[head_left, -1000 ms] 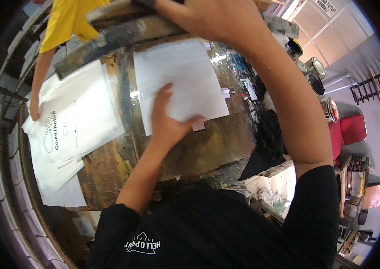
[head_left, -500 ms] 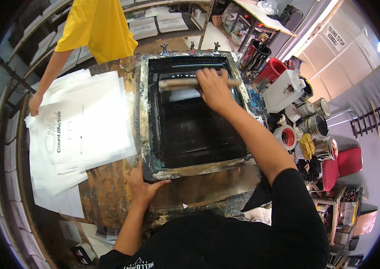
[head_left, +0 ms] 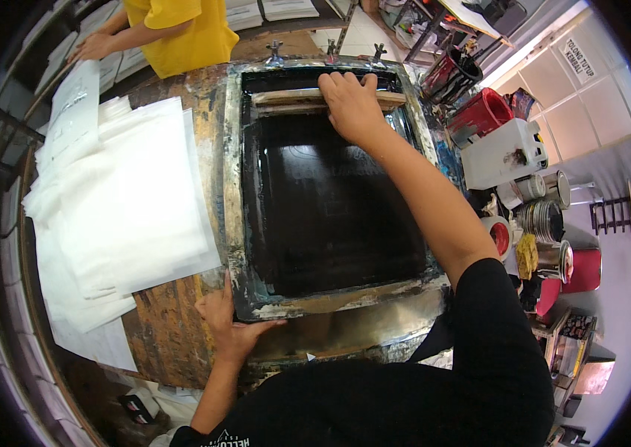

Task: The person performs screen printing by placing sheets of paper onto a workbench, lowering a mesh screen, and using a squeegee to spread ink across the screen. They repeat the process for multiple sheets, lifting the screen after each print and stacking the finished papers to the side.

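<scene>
We note the dark screen frame in the middle. Across its far end lies the wooden squeegee, long axis left to right, directly beneath the right hand, the nearer one, which grips it from above, arm slanting in from the near right. We find the left hand, thumb and forefinger spread wide, against the frame's near-left corner.

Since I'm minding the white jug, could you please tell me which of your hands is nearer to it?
Right. The right hand is on the wooden squeegee, left of the white jug; the left hand is farther away, at the near left corner of the frame.
</scene>
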### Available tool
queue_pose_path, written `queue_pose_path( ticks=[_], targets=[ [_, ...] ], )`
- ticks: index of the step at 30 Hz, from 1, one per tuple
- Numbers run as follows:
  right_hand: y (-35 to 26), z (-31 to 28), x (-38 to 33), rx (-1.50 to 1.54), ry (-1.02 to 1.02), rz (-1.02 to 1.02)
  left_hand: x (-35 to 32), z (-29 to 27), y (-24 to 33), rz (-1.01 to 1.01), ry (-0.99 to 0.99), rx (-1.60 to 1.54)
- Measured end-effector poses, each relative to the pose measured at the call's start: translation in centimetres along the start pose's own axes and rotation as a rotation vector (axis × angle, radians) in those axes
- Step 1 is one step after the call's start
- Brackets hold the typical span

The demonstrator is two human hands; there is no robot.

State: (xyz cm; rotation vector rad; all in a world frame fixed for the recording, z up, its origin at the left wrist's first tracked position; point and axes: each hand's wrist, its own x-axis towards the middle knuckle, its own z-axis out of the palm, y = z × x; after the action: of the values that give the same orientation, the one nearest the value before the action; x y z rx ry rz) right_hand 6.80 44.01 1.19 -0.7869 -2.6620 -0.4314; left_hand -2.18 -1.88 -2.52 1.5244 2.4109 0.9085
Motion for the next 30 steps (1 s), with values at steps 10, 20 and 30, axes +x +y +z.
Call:
queue_pose_path(
  ticks=[10,20,30],
  targets=[
    [-3.2,-1.9,-4.4,-0.021,0.048,0.027,0.1,0.4,0.2,-0.008,0.019,0.152],
    [-9.7,-10.7,-18.0,0.049,-0.107,0.054,-0.2,0.7,0.3,0.014,0.086,0.129],
    [-11.1,-17.5,-21.2,0.215,-0.237,-0.014,-0.1,0.3,0.6,0.007,0.071,0.036]
  ],
)
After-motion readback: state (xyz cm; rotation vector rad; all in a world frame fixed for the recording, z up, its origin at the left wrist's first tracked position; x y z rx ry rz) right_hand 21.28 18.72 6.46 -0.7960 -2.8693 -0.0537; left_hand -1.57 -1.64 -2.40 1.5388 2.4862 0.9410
